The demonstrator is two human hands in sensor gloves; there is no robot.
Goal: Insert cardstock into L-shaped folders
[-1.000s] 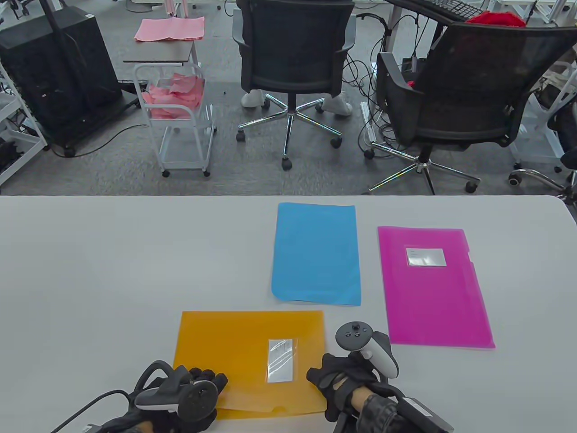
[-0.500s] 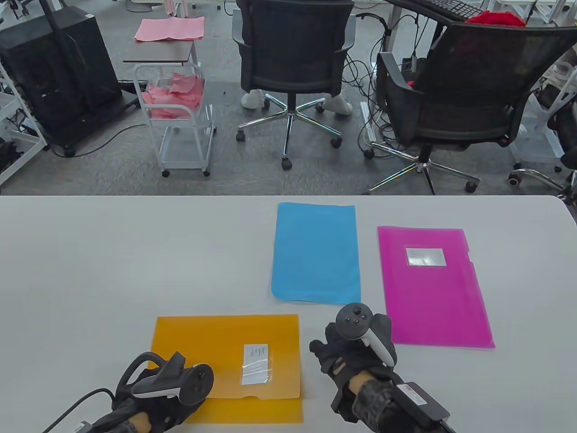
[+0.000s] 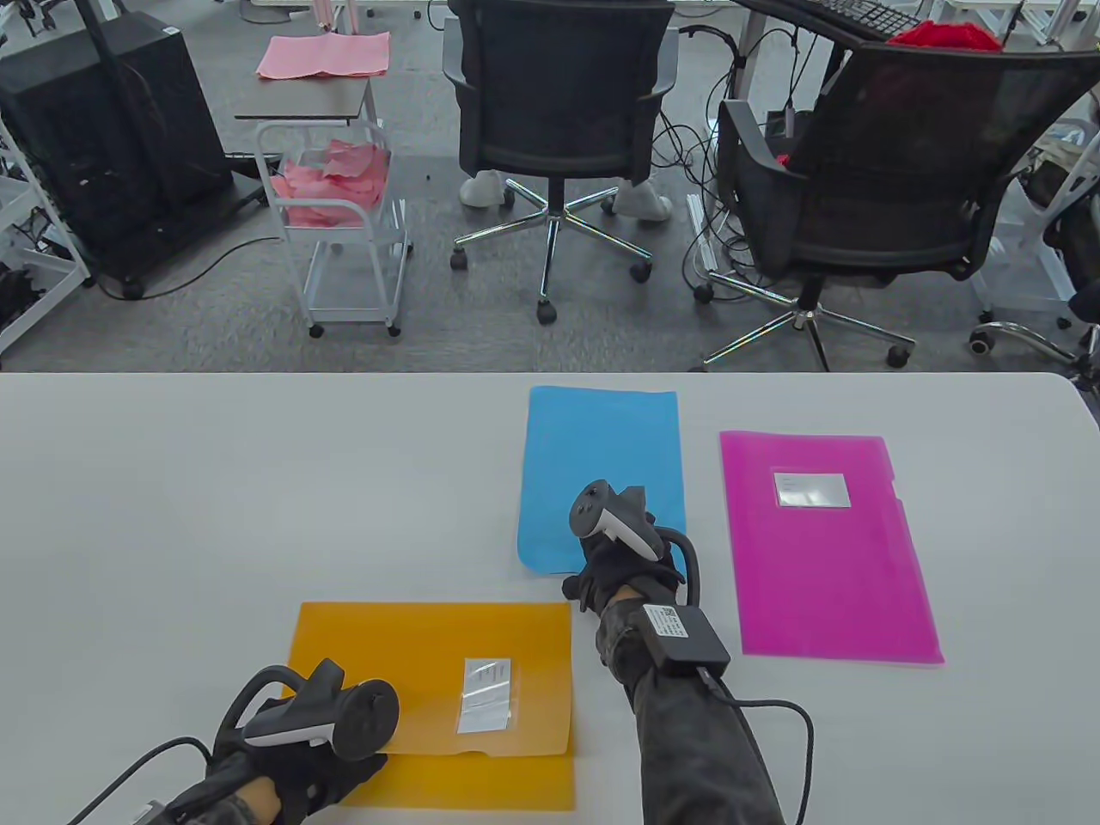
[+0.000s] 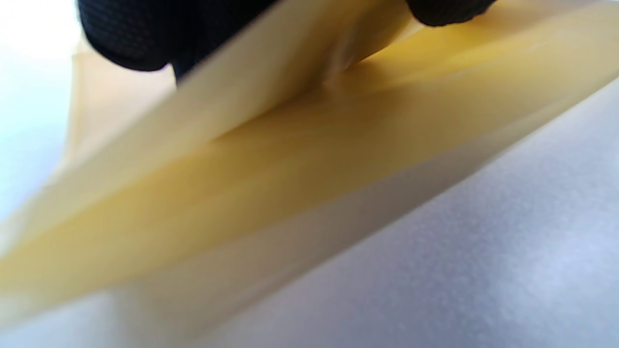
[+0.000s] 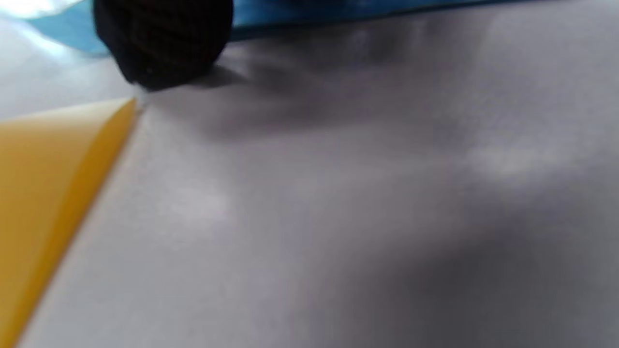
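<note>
An orange L-shaped folder (image 3: 430, 662) with a white label lies near the table's front edge. My left hand (image 3: 344, 748) grips its near left part. In the left wrist view my fingers (image 4: 140, 38) lift the top sheet of the orange folder (image 4: 300, 159) off the lower one. A blue cardstock sheet (image 3: 601, 455) lies flat farther back. My right hand (image 3: 614, 559) rests over its near edge, the fingers hidden under the tracker. In the right wrist view one fingertip (image 5: 159, 43) touches the table just beside the blue cardstock (image 5: 338, 14).
A magenta folder (image 3: 825, 550) with a white label lies flat to the right of the blue sheet. The white table (image 3: 172, 516) ends at its far edge, with office chairs (image 3: 559, 112) and a small cart (image 3: 335, 215) on the floor beyond.
The orange folder slid left. My right hand left its right edge and moved back to the blue cardstock's near edge. My left hand stayed on the folder.
</note>
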